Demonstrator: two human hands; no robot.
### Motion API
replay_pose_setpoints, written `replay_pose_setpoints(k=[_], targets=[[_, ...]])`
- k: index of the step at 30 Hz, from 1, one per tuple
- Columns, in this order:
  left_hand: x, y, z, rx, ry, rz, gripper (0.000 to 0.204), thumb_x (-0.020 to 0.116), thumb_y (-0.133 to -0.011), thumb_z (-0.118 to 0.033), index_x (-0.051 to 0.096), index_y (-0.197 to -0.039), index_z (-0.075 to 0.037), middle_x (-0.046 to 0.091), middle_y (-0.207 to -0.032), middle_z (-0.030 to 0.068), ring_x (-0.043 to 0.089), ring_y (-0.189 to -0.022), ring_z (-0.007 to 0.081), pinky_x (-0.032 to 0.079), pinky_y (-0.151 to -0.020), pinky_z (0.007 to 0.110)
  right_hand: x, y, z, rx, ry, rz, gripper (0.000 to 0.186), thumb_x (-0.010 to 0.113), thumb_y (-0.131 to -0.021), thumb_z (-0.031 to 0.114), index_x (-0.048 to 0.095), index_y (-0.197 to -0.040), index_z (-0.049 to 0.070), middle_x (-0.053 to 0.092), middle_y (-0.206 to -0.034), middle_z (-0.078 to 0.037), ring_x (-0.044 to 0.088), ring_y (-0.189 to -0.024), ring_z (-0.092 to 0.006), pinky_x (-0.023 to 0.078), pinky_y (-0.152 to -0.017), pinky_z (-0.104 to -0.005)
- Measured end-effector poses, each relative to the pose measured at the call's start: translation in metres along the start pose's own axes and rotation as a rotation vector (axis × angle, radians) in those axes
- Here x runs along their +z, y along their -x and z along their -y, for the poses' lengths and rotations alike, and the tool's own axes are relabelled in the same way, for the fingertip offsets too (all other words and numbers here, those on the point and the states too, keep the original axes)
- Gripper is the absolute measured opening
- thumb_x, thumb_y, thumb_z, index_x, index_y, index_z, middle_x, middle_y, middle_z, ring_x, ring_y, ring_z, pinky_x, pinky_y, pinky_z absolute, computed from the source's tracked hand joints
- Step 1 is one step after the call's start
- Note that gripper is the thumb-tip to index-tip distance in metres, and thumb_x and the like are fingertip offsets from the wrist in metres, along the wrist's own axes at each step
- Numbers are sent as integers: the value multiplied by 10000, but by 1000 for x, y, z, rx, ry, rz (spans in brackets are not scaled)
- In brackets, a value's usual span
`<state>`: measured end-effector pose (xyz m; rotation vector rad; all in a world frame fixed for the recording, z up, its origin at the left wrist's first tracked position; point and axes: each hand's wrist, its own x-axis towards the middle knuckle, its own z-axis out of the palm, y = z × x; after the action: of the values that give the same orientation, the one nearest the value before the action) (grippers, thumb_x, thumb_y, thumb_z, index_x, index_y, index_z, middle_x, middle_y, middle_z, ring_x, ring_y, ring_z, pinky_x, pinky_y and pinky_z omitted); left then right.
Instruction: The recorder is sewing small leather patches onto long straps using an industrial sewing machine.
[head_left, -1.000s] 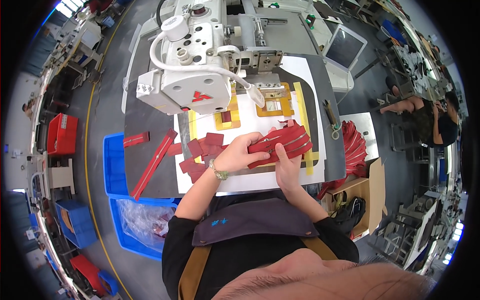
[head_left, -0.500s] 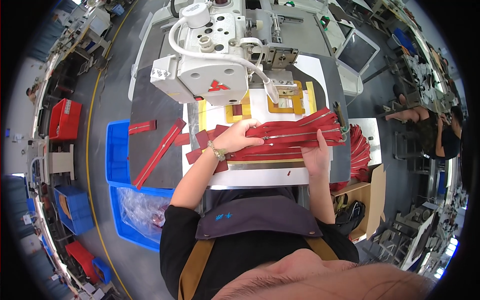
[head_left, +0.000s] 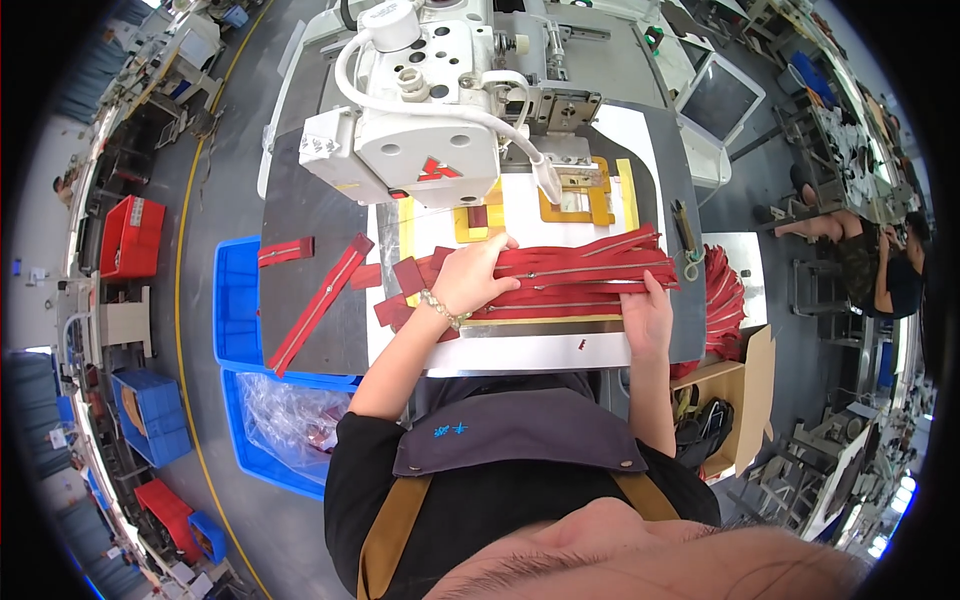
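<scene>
A bundle of red zippers (head_left: 585, 265) with metal teeth lies lengthwise across the front of the sewing machine's work plate. My left hand (head_left: 472, 278), with a beaded bracelet at its wrist, is closed over the bundle's left part, the thumb along the front. At the right end, my right hand (head_left: 648, 322) grips the near zippers between thumb and fingers, palm turned up. Small red fabric pieces (head_left: 408, 276) show beside and under my left wrist. Further left lie a loose red zipper (head_left: 320, 303), set aslant, and a short red zipper piece (head_left: 286, 252).
The white sewing machine head (head_left: 420, 150) stands just beyond my hands, with a yellow clamp frame (head_left: 600, 190) at its right. Blue bins (head_left: 236, 300) sit at the left. On the right are more red zippers (head_left: 722, 300), a cardboard box (head_left: 755, 390) and a screen (head_left: 722, 100).
My right hand has shifted slightly right and nearer to me, its fingers now lower on the zippers' end. The right ends of the zippers lie closer together. My left hand keeps its hold.
</scene>
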<state>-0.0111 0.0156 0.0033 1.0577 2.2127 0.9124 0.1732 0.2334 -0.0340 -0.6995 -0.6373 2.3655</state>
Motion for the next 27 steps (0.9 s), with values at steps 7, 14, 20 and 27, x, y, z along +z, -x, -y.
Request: replay_pose_setpoints(k=[7,14,20,27], targets=[[6,19,-5,241,-294,-314,388,774,-695,-201,611,-1039,-125,563,-999,15,488,-1082,215,344,-926,387,27,23,6,-495,368,-294,501,473,-930,10,304,-1402,28,301,-1451,-138,372,-1295,-223,283,-1072,-362],[14,16,5,231,-216,-246,213,752,-722,-172,631,-890,-123,563,-899,4,503,-948,217,343,-840,369,55,11,13,-641,1310,299,366,564,-884,38,529,-1248,55,489,-1305,-120,448,-1221,-234,320,-1032,-354],[0,4,-14,162,82,-222,112,668,-825,-146,623,-840,-44,636,-786,69,596,-754,244,456,-707,339,87,-24,0,-353,1520,836,319,614,-882,124,598,-1197,75,607,-1135,-100,507,-1143,-242,378,-972,-351],[-11,-5,-9,156,110,-308,143,629,-865,-125,637,-954,-13,677,-816,117,675,-713,209,515,-643,301,98,-82,2,251,1482,973,196,634,-895,180,647,-961,-4,615,-786,-31,528,-725,-103,429,-677,-252]])
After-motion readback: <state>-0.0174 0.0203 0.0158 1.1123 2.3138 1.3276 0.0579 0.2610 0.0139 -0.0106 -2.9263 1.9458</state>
